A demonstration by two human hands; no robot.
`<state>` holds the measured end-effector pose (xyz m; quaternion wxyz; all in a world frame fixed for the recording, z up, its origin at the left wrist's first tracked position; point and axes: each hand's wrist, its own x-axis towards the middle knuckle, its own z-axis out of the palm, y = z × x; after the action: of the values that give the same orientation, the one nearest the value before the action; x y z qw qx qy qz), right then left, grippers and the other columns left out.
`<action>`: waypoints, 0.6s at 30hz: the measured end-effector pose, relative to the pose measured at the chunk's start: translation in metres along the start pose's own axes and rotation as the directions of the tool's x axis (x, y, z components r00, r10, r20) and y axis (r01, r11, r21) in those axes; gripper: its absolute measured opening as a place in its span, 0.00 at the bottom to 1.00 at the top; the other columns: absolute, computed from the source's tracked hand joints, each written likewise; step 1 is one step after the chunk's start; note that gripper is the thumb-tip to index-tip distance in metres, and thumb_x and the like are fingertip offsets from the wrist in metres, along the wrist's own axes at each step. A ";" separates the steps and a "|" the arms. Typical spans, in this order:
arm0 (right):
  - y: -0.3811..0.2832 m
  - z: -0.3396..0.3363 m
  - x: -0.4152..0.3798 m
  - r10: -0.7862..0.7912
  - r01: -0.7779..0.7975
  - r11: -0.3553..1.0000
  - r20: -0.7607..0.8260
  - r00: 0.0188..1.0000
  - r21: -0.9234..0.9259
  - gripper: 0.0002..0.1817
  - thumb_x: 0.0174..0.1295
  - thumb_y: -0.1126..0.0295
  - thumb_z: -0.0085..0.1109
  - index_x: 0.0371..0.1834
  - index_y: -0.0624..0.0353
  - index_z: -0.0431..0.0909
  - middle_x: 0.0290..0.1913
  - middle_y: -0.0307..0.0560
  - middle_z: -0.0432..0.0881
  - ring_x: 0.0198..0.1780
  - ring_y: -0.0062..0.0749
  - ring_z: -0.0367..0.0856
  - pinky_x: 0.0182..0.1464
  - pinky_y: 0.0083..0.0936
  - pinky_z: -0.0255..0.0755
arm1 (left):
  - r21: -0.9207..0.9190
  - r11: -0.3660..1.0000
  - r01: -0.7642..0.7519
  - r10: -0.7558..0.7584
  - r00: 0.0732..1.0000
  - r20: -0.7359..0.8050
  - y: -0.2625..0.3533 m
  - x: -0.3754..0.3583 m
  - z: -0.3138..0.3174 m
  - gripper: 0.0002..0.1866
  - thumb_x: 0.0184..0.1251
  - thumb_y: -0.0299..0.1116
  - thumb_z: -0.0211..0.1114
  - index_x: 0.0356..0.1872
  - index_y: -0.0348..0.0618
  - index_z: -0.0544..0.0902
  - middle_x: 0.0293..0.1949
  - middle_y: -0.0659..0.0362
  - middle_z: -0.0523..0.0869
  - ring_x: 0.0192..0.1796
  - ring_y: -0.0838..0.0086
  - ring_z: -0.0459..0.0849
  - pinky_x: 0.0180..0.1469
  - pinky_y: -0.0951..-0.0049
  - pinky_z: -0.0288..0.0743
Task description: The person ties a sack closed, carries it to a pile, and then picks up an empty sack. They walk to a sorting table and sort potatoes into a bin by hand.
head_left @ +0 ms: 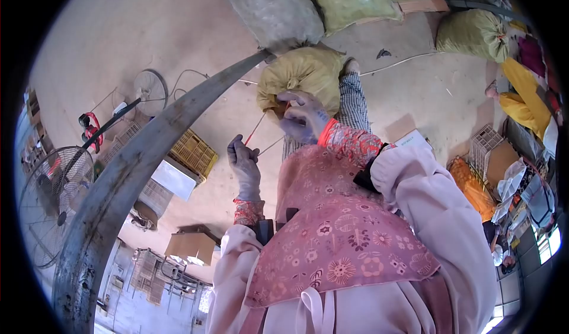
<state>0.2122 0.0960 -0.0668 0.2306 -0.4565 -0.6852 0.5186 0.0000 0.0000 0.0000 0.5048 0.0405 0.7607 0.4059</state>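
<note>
Bulging, creased yellow sack (311, 76), puckered at gathered top, is set on smooth floor (201, 20) beside checked trouser leg (354, 100). Thin taut cord (251, 135), partly red, is pinched in curled fingers (237, 147) of left hand (244, 165). Right hand (305, 116) is held at sack's near edge, fingers bent; grip cannot be told.

Sacks: look at the far edge of the floor (409, 91), grey sack (272, 8) shoulder to shoulder with a green sack (352, 2)!
Far right corner: here's a tied olive sack (471, 35).
Left edge: pedestal fan (65, 183), partly behind a steel pole (160, 132).
Crates: yellow plastic crate (194, 154) right of that pole, white panel (173, 179) just beside.
Near left: cardboard box (191, 248).
Right edge: orange bag (471, 186), slumped by a beige crate (481, 141).
</note>
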 end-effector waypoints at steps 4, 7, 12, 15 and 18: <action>0.007 -0.022 0.001 0.110 -0.242 0.623 0.223 0.969 0.744 0.16 0.67 0.67 0.59 0.56 0.61 0.79 0.57 0.50 0.82 0.59 0.41 0.79 0.61 0.35 0.71 | 0.419 0.688 -0.593 0.376 0.785 0.493 -0.007 -0.060 0.081 0.09 0.66 0.26 0.59 0.46 0.38 0.80 0.35 0.53 0.86 0.33 0.53 0.86 0.43 0.61 0.80; 0.038 -0.062 0.015 0.200 -0.467 0.485 0.426 0.882 0.739 0.20 0.68 0.70 0.55 0.62 0.65 0.74 0.55 0.45 0.82 0.58 0.40 0.79 0.64 0.31 0.70 | 0.512 0.564 -0.648 0.250 0.725 0.642 0.029 -0.059 0.121 0.10 0.67 0.26 0.59 0.47 0.39 0.79 0.38 0.41 0.84 0.40 0.49 0.85 0.43 0.58 0.78; 0.026 -0.068 0.028 -0.035 -0.014 0.997 0.616 0.787 0.074 0.29 0.69 0.63 0.56 0.71 0.59 0.63 0.55 0.46 0.80 0.56 0.30 0.77 0.67 0.33 0.65 | 0.553 0.263 -0.790 0.049 0.584 0.810 0.050 -0.053 0.122 0.18 0.65 0.29 0.59 0.56 0.43 0.74 0.42 0.43 0.83 0.39 0.46 0.83 0.42 0.51 0.75; 0.065 -0.023 0.015 0.056 0.199 0.934 0.672 0.738 -0.297 0.34 0.64 0.57 0.61 0.73 0.52 0.63 0.54 0.50 0.82 0.56 0.37 0.79 0.69 0.31 0.60 | 0.651 0.073 -0.755 -0.048 0.650 0.759 0.065 -0.045 0.130 0.22 0.61 0.27 0.59 0.59 0.45 0.73 0.45 0.48 0.83 0.41 0.49 0.83 0.45 0.54 0.76; 0.070 0.003 0.020 0.187 -0.176 0.981 0.656 0.731 -0.084 0.30 0.65 0.51 0.58 0.66 0.54 0.69 0.47 0.50 0.83 0.47 0.36 0.80 0.59 0.30 0.66 | 0.548 -0.040 -0.836 -0.064 0.549 0.833 0.059 -0.037 0.136 0.24 0.61 0.28 0.59 0.61 0.45 0.72 0.43 0.49 0.83 0.41 0.51 0.84 0.45 0.53 0.75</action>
<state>0.2273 0.1153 -0.1354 -0.0817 -0.3101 -0.6785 0.6609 0.1064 0.1000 0.0438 0.4108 0.7364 0.5283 -0.0992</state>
